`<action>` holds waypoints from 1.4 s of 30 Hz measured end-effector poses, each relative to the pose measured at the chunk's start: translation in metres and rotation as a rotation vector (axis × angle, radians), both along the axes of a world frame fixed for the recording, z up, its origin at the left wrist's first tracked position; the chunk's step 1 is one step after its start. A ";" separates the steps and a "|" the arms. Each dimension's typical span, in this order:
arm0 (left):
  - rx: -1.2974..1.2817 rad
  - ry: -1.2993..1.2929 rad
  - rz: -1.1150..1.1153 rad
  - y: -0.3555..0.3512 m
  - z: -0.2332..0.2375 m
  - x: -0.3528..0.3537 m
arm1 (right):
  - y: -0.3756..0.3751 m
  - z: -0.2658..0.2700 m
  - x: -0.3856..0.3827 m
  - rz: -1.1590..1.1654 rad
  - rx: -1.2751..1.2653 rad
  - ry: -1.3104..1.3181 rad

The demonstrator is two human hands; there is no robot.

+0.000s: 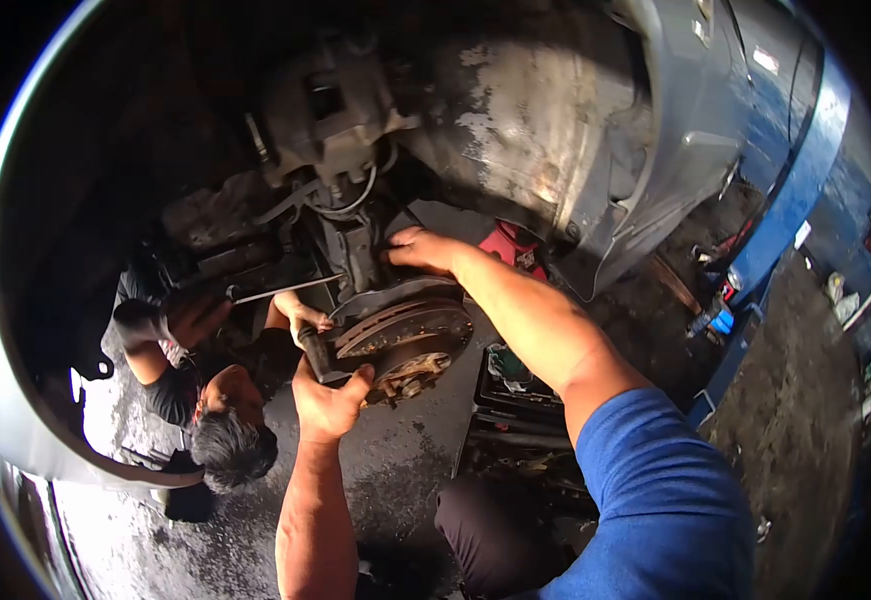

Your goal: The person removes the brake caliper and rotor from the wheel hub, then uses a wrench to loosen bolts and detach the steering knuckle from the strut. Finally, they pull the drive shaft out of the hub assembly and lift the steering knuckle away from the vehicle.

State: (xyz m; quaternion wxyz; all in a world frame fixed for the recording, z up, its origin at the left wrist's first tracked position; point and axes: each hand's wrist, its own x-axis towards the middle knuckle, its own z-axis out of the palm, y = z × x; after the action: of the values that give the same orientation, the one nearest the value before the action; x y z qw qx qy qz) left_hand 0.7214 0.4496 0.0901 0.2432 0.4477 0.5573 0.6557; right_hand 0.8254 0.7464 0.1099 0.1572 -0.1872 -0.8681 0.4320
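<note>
In the head view, the left hand [331, 398] holds a dark part [319, 353] at the left edge of the rusty brake disc [411, 340]. The right hand [421, 249] reaches beyond the disc to the strut [354, 255]; fingers partly hidden, I cannot tell its grip. At left, a co-worker [234, 430] holds a metal rod [291, 288].

Wearer's clothing: short-sleeved top, plain mid-blue; its right sleeve [671, 490] is loose and soft-looking, creased in several curved folds across the upper arm, brighter near the hem, deeper blue toward the lower edge of view. Hem ends just above the elbow. Right forearm [536, 315] uncovered, broad near the elbow, narrowing to the wrist; right hand [422, 249] ungloved. Left forearm [316, 505] likewise uncovered, left hand [330, 402] ungloved. Trouser leg [496, 535]: very dark, faint purplish-brown tint, smooth cloth, rounded at the knee; remainder in shadow.
</note>
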 end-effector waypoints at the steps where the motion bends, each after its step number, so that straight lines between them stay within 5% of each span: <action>1: 0.026 -0.002 0.002 0.001 -0.001 0.001 | 0.003 -0.005 -0.002 0.041 0.088 0.075; 7: 0.050 0.015 -0.086 0.000 -0.002 -0.002 | -0.004 -0.007 -0.003 -0.011 0.162 0.053; 10: 0.022 0.032 -0.096 0.000 -0.008 -0.006 | 0.016 -0.044 -0.020 0.021 0.362 0.282; 17: -0.020 0.045 -0.122 -0.001 -0.006 -0.007 | -0.004 0.010 0.006 0.086 0.002 -0.024; 20: -0.006 0.044 -0.126 -0.001 -0.004 -0.004 | -0.005 0.009 -0.002 -0.092 -0.006 -0.179; 24: -0.017 0.050 -0.115 0.000 -0.004 -0.008 | -0.005 0.009 0.003 -0.017 -0.055 -0.152; 33: -0.054 0.131 -0.070 -0.004 -0.005 -0.010 | -0.003 -0.006 -0.005 0.050 0.328 0.067; 39: -0.089 0.153 -0.030 -0.007 -0.016 -0.028 | 0.002 -0.002 0.035 -0.082 0.032 0.043; 42: -0.047 0.140 -0.056 -0.002 -0.005 -0.013 | 0.003 -0.001 0.054 -0.124 0.093 0.036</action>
State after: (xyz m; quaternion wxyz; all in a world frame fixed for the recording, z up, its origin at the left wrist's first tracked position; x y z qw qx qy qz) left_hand 0.7085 0.4479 0.0847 0.2326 0.5020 0.5752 0.6026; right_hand 0.8794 0.7494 0.1085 0.2079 -0.2253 -0.8711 0.3838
